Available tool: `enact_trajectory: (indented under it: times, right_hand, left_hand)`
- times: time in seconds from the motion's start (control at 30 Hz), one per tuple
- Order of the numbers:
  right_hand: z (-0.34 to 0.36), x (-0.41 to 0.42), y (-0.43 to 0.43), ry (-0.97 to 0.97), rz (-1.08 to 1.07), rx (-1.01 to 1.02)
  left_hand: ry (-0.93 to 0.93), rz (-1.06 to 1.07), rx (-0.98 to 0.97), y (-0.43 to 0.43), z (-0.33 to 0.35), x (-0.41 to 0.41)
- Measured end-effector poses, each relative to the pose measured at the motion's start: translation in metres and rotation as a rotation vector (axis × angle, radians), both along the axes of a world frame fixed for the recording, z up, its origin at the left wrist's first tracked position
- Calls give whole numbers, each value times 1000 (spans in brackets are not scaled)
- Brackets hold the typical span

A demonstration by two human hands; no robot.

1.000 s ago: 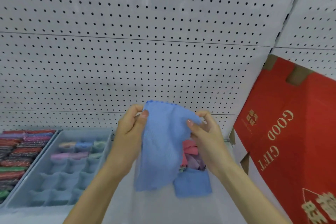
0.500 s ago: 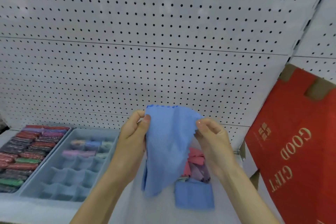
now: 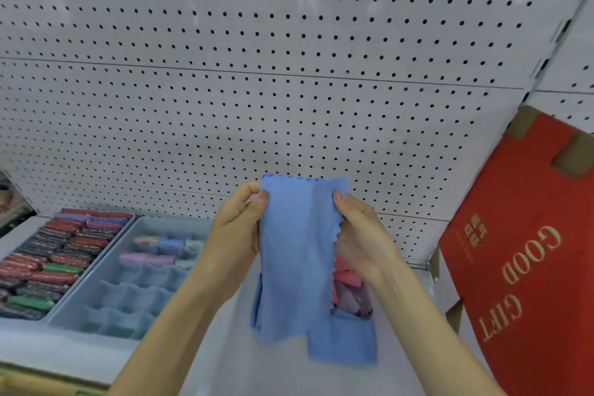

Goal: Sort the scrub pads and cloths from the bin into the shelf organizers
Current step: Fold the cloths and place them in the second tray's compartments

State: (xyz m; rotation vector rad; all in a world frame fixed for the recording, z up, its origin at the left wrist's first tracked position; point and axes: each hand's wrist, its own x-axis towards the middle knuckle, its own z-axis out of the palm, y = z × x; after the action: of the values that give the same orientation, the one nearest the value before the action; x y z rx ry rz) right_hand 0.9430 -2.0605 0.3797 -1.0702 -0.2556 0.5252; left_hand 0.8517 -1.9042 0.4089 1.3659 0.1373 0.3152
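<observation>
A blue cloth (image 3: 295, 254) hangs in front of me, folded lengthwise. My left hand (image 3: 238, 228) pinches its upper left edge and my right hand (image 3: 360, 235) pinches its upper right edge. Below and behind it lies a pile of cloths (image 3: 350, 296), pink and purple ones on top and another blue cloth (image 3: 344, 341) at the front. The bin holding the pile is hard to make out. To the left stands a pale blue divided organizer (image 3: 96, 299) with a few rolled cloths (image 3: 160, 247) in its far cells.
A tray of red, green and purple scrub pads (image 3: 48, 260) sits at the far left. A red "GOOD GIFT" cardboard box (image 3: 530, 260) leans at the right. White pegboard (image 3: 289, 74) backs the shelf.
The cloth has been folded narrower, its right edge brought over. Both hands hold it a little higher, and the view has shifted left.
</observation>
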Motion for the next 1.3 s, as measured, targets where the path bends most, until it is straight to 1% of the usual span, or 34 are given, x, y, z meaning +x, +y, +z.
enact_trajectory:
  times: [0.13, 0.23, 0.4, 0.47, 0.57, 0.67, 0.73, 0.8, 0.9, 0.97, 1.03, 1.17, 1.3]
  right_hand:
    - [7, 4, -8, -11, -118, -4]
    - [13, 6, -12, -7, -213, -10]
    - [17, 2, -13, -74, -349, -76]
    - [20, 0, -14, -72, -369, -97]
    - [25, 0, -17, -80, -397, -109]
    - [30, 0, -20, -123, -420, -133]
    - [32, -1, -22, -132, -428, -130]
    - [35, 0, -25, -133, -443, -148]
    - [37, 2, -32, -110, -476, -163]
    - [37, 2, -33, -118, -505, -166]
    - [36, 2, -31, -158, -550, -162]
    - [33, -1, -29, -289, -659, -183]
    - [30, -2, -28, -323, -706, -180]
  left_hand:
    - [-55, 149, 95, 3, -11, 10]
    - [-121, 152, 149, -7, -16, 15]
    - [-174, 126, 292, -27, -27, 23]
    - [-218, 133, 398, -30, -29, 24]
    - [-318, 177, 632, -34, -26, 25]
    - [-342, 254, 738, -35, -26, 34]
    - [-278, 302, 731, -32, -27, 39]
    - [-198, 305, 612, -25, -26, 44]
    - [-160, 166, 367, -15, -16, 48]
    - [-150, 98, 281, -13, -9, 49]
    - [-150, 69, 260, -12, -5, 50]
    - [-142, 70, 296, -9, -1, 51]
    - [-105, 94, 335, -8, 4, 51]
